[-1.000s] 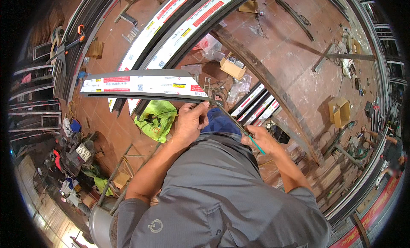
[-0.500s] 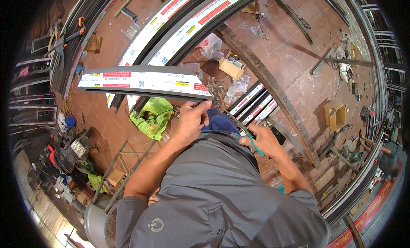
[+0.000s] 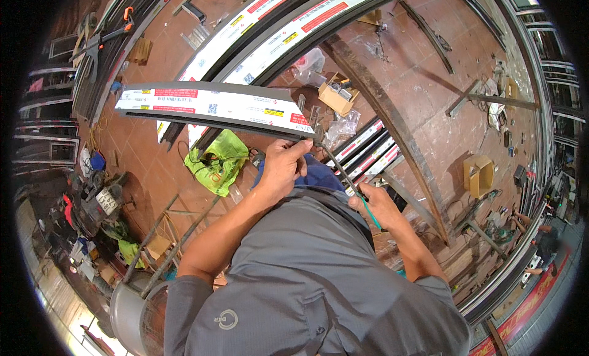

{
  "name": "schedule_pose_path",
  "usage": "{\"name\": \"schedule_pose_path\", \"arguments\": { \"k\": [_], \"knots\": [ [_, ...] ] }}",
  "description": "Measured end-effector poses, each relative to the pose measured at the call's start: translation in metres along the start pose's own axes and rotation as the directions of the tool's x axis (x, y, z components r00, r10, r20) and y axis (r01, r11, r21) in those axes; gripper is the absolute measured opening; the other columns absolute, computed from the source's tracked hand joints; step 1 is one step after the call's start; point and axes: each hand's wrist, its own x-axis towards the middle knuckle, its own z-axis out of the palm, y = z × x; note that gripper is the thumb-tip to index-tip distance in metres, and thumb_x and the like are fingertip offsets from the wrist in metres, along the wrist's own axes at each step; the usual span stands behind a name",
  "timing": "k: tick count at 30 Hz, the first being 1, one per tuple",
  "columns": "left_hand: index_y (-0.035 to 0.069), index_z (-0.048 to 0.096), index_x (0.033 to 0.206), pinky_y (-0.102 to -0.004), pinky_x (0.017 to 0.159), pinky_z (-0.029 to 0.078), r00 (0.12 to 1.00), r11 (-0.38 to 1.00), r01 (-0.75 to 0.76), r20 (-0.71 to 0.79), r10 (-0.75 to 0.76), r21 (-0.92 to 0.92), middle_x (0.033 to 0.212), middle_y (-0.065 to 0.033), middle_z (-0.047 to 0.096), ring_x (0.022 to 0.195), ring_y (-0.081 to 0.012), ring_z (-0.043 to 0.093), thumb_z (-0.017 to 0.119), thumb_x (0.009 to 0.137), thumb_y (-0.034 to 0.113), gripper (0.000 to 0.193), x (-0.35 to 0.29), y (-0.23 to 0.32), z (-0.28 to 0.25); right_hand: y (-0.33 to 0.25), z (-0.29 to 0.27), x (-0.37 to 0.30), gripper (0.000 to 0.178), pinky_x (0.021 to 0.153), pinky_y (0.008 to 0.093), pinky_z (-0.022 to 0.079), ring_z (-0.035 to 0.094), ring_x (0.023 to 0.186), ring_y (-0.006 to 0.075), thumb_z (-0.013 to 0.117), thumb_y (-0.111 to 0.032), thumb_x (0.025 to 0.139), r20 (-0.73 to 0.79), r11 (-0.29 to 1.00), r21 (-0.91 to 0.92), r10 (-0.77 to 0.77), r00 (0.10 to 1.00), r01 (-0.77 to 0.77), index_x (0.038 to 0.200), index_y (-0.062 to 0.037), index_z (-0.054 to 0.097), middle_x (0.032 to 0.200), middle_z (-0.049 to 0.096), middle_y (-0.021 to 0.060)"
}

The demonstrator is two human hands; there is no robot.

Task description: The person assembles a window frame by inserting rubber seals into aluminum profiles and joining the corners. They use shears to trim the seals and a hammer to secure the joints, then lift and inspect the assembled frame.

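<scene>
A short frame profile (image 3: 211,104), dark-edged with white printed protective film, lies crosswise over the ends of longer profiles. Its slanted right end is in front of me. My left hand (image 3: 285,169) is closed at that end's lower corner, thumb and fingers pinching there; the exact contact is partly hidden. Lower right, my right hand (image 3: 377,205) is wrapped round the green handle of a long thin tool (image 3: 345,173) with a dark shaft. Its far tip reaches the profile's end beside my left fingers. The shaft is too fine to tell its kind.
Long film-covered profiles (image 3: 270,52) curve away beyond. A rusty beam (image 3: 392,132) runs down the right side. On the tiled floor are a lime-green bag (image 3: 218,162), small-parts box (image 3: 337,95) and open carton (image 3: 478,175). A motorbike (image 3: 101,212) stands left; another person (image 3: 546,242) is far right.
The view has shifted slightly. The tool's shaft now shows plainly between my right hand and the profile's end. My left hand keeps its place at the profile's corner.
</scene>
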Motion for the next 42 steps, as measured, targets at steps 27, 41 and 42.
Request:
{"name": "schedule_pose_path", "arguments": {
  "k": [27,41,42],
  "knots": [
    [0.001,0.071,0.101,-0.0233,0.041,0.031,0.998,0.997,-0.061,-0.014,0.061,0.044,0.089,-0.0093,0.076,0.049,-0.0067,0.05,0.07,0.102,0.024,0.023,0.001,-0.008,-0.004,0.017,0.024,0.004,0.034,0.061,0.0406,0.049,0.058,0.06,0.021,0.075,-0.029,0.09,-0.106,0.997,-0.066,0.033,0.994,-0.04,0.087,0.0035,0.065,0.066,0.06,0.0158],
    [0.0,0.075,0.11,-0.0257,0.054,0.047,0.908,0.81,-0.237,-0.175,0.381,0.536,0.08,-0.0073,0.071,0.058,-0.0095,0.058,0.072,0.1,0.02,0.023,-0.083,0.034,-0.08,-0.043,0.058,0.098,0.038,0.084,0.029,0.053,0.064,0.095,0.0137,0.078,-0.006,0.095,-0.551,0.739,0.468,-0.184,0.814,0.484,0.125,-0.0004,0.056,0.107,0.065,0.006],
    [0.0,0.076,0.11,-0.027,0.056,0.049,0.84,0.69,-0.318,-0.144,0.522,0.65,0.079,-0.0076,0.071,0.061,-0.0106,0.06,0.074,0.099,0.02,0.023,-0.09,0.045,-0.093,-0.04,0.064,0.104,0.038,0.083,0.0292,0.053,0.063,0.094,0.0138,0.078,-0.006,0.095,-0.564,0.743,0.467,-0.168,0.809,0.48,0.125,-0.0003,0.056,0.105,0.065,0.0057]
  ]
}}
